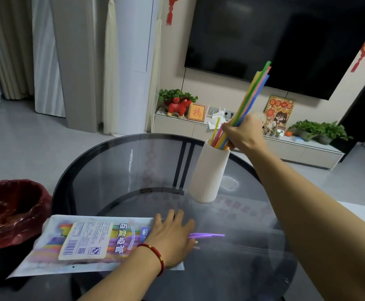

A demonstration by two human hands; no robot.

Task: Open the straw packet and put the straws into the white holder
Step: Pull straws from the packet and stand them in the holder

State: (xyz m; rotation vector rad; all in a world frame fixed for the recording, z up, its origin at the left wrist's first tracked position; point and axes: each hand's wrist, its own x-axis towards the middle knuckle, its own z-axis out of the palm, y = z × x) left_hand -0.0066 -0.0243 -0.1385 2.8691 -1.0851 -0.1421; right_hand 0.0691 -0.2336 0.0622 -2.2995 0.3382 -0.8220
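Note:
The white ribbed holder [207, 174] stands on the round glass table [116, 170], right of centre. My right hand [243, 133] is closed on a bundle of coloured straws [254, 92] whose lower ends sit inside the holder's mouth; the upper ends lean up and to the right. The straw packet [86, 242] lies flat at the table's near left, with coloured straws inside. My left hand [170, 237] presses flat on the packet's open right end. Purple straw tips [209, 235] poke out from under its fingers.
A bin lined with a dark red bag [10, 213] stands left of the table, close to the packet. Beyond the table are a low white cabinet [220, 131] with plants and ornaments, and a wall television [275, 35].

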